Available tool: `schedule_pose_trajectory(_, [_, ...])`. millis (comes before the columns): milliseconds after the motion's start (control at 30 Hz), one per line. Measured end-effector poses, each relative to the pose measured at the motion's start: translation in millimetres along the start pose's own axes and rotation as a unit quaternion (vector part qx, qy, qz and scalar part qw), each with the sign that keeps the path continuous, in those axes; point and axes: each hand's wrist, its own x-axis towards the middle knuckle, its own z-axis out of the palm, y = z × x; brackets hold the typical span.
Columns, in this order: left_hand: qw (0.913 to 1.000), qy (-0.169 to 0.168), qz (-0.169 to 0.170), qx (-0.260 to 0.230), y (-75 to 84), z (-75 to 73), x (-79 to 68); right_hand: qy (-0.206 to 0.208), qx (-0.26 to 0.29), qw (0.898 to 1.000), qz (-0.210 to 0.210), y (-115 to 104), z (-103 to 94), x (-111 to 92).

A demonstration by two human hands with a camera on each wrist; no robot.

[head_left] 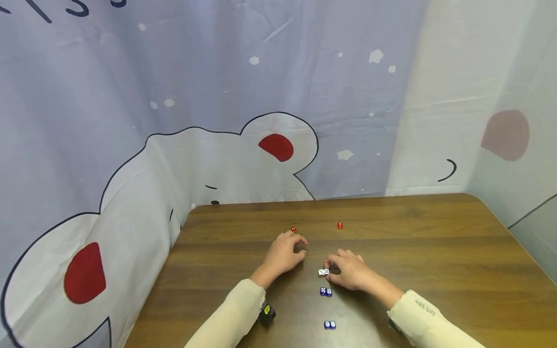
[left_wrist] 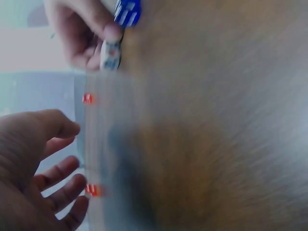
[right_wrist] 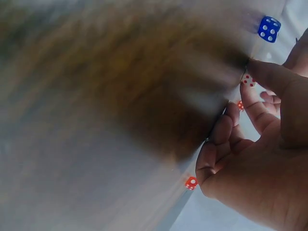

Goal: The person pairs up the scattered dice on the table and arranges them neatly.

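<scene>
Two white dice [head_left: 321,273] sit side by side near the middle of the wooden table. My right hand [head_left: 349,270] has its thumb and index finger at the right one; in the right wrist view they pinch a white die [right_wrist: 248,80], its face dotted red. My left hand [head_left: 282,253] is held over the table with loosely bent fingers and nothing in its grasp. Just beyond its fingertips lies a red die [head_left: 293,229]. A pair of blue dice [head_left: 326,292] lies just nearer to me than the white ones.
A second red die [head_left: 340,225] lies farther back on the wooden table [head_left: 417,232], to the right. Another pair of blue dice [head_left: 329,325] is close to the front. A printed curtain [head_left: 339,96] hangs behind the table's far edge.
</scene>
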Motion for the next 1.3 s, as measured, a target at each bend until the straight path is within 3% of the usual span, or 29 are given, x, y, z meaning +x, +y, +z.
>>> schedule_pose_trajectory(233, [0.996,0.06,-0.063,-0.021,-19.2,0.8,28.1,-0.009,-0.008,1.0,-0.027,7.7,-0.6,2.0])
schedule_pose_trajectory(467, [0.9928,0.051,-0.107,-0.02,-35.8,6.9,40.6,-0.014,-0.003,0.999,-0.036,8.7,0.6,2.5])
schedule_pose_trajectory(633, [0.9925,0.034,-0.116,-0.021,-39.6,8.8,44.7,-0.009,-0.008,0.999,-0.038,7.9,0.4,1.4])
schedule_pose_trajectory(967, [0.9908,0.035,-0.13,-0.013,-38.2,10.4,47.7,-0.014,-0.01,0.999,-0.038,7.9,-1.1,0.5])
schedule_pose_trajectory(1300, [0.9943,0.021,-0.103,-0.016,-31.4,13.3,42.1,-0.019,-0.012,0.999,-0.045,7.9,-2.6,0.3])
